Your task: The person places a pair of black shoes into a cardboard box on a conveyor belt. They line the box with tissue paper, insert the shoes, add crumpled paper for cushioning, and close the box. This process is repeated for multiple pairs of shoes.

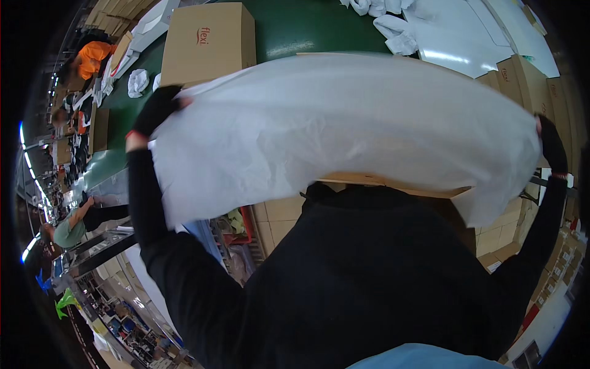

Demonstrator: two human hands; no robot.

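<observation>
A thin white sheet point(344, 117), wrinkled and partly see-through, stretches in a wide arc in front of me; I cannot tell whether it is paper or plastic. My left hand point(161, 109), in a black glove with bare fingertips, is closed on its left end. Its right end is gripped by my right hand point(552, 144), gloved in black too, with most fingers hidden. Below the sheet's lower edge shows the rim of a brown cardboard box point(375, 179); the sheet covers the rest of that box.
A closed cardboard box point(212, 43) stands at the back left on the green table point(319, 27). Crumpled white wrapping point(394, 34) lies at the back. More cartons point(522, 80) stand at the right. Coworkers, one in orange point(94, 58) and one in green point(69, 230), are at the left.
</observation>
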